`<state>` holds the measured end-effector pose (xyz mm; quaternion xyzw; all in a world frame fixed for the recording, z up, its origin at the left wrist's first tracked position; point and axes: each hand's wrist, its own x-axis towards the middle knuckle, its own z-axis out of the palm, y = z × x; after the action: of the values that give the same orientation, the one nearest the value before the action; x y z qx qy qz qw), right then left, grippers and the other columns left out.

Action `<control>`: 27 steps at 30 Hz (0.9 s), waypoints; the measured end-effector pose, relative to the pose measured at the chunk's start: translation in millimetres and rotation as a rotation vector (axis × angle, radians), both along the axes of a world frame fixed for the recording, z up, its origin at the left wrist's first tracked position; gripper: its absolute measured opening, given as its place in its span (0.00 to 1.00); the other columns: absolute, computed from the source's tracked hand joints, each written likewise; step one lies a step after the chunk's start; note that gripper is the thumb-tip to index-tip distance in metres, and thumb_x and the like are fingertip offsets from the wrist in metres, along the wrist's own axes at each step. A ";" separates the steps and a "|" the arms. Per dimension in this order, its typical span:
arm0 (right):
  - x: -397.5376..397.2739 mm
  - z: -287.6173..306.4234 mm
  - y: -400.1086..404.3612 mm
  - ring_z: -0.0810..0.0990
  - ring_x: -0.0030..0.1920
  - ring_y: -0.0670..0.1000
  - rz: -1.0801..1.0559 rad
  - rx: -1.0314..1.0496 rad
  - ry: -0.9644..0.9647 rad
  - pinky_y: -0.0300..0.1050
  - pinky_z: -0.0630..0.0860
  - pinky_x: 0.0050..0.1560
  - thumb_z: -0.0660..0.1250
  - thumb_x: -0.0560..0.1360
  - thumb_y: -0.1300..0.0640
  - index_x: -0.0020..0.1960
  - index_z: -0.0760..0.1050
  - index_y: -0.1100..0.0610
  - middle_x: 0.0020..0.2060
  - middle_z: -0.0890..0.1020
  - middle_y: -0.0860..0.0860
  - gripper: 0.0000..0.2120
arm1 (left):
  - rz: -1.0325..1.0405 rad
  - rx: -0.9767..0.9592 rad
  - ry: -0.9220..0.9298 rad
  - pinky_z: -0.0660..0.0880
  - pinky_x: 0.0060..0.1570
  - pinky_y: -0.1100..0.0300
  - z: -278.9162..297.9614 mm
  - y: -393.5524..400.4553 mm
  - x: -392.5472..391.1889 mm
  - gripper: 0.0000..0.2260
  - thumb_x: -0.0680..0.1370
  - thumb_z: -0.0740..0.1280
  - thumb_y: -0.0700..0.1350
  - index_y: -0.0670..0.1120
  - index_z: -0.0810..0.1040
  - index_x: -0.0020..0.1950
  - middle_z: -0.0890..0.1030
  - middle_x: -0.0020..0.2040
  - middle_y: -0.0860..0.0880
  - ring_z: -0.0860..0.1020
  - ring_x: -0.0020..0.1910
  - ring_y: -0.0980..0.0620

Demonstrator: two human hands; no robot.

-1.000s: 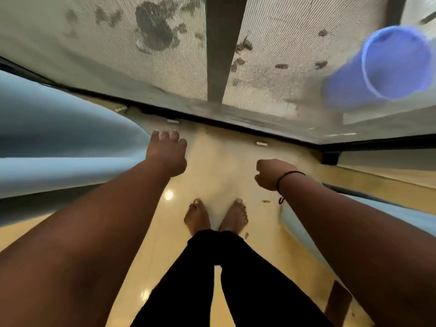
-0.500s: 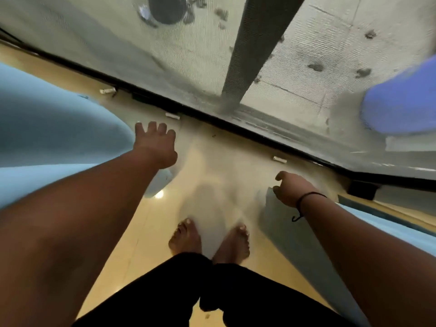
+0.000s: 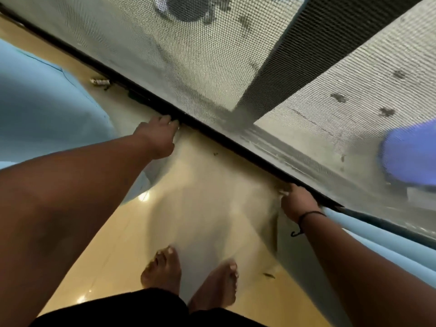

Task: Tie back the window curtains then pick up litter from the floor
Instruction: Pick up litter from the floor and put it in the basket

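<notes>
Reaching down toward the base of the window, the left hand (image 3: 158, 135) now has its fingertips at the dark window track (image 3: 212, 135), fingers fairly straight and nothing visibly held; half a second back it was spread in the air short of that edge. The right hand (image 3: 297, 204) has also come forward to the track, fingers curled over a small pale scrap I cannot make out, so whether it grips anything is unclear. Both hands dropping to the floor line suggests the curtain step is over and litter pickup has begun, though no tie is visible. The blue curtains (image 3: 42, 109) hang pushed to either side, the right curtain (image 3: 377, 253) just beside the right forearm. One piece of litter, a small pale roll (image 3: 100, 81), lies near the track beyond the left curtain, well apart from either hand; dark specks (image 3: 267, 275) lie near the bare feet (image 3: 188, 279). The tan floor (image 3: 207, 185) between the curtains is open, bounded ahead by the track and mesh screen (image 3: 212, 67).
</notes>
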<state>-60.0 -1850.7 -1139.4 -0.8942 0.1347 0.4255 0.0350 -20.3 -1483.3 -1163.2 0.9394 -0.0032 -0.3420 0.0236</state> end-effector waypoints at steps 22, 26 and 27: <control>-53.9 -8.9 27.8 0.76 0.49 0.59 0.183 0.094 -0.149 0.48 0.75 0.47 0.60 0.74 0.64 0.55 0.72 0.57 0.51 0.75 0.57 0.11 | -0.269 0.062 -0.134 0.71 0.40 0.53 -6.2 -17.4 -52.9 0.11 0.79 0.57 0.42 0.43 0.66 0.61 0.79 0.52 0.42 0.77 0.49 0.41; -82.2 37.8 52.3 0.77 0.48 0.56 0.108 0.225 -0.118 0.45 0.74 0.46 0.61 0.74 0.62 0.57 0.74 0.54 0.54 0.74 0.53 0.13 | -0.088 -0.206 -0.060 0.69 0.39 0.54 39.0 -49.0 -97.4 0.12 0.79 0.57 0.50 0.44 0.65 0.59 0.79 0.51 0.42 0.79 0.48 0.39; -90.6 53.5 57.9 0.76 0.48 0.55 0.104 0.251 -0.120 0.42 0.71 0.45 0.62 0.75 0.61 0.58 0.75 0.54 0.55 0.74 0.53 0.13 | -0.032 -0.272 -0.050 0.69 0.39 0.54 55.9 -58.0 -110.4 0.12 0.79 0.58 0.51 0.44 0.66 0.58 0.79 0.51 0.42 0.79 0.47 0.39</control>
<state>-150.6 -1792.8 -1085.9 -0.9125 0.0318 0.3858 0.1325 -130.7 -1541.3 -1107.3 0.9355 -0.0653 -0.3154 0.1453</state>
